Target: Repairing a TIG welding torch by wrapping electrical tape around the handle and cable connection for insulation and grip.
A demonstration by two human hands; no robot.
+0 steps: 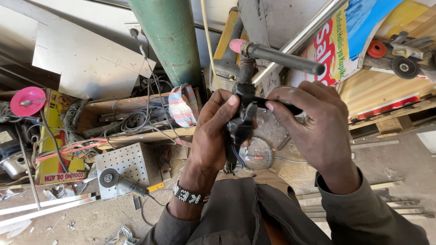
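Hands meet at mid-frame over a welding torch (242, 97); the left hand (213, 131) is wrapped about the torch's black taped handle from the left, fingers curled shut on it and thumb pressed against its upper part; the right hand (313, 127) comes in from the right, its fingers closed around a slim black tool (277, 105) whose tip meets the torch body just beside the left thumb. The torch stands nearly upright above the person's lap; its pink ceramic nozzle (237, 45) points left at the top, a dark cylindrical back cap (286, 59) slants off to the right, and thin blue and dark wires (237, 156) hang from its lower end. A black-and-white beaded bracelet (190, 196) circles the left wrist.

Behind the torch rises a green cylinder (175, 41); to its right a large printed board (354, 36) leans at an angle, yellow and blue with big red lettering on a white patch; at far left a yellow carton (56, 149) with red print lies flat, a pink disc (27, 100) resting just above it. Below the carton's right side a perforated metal box (129, 165) sits on the dusty floor, an angle grinder (119, 181) lying against its front; tangled cables (136, 119) heap behind it.
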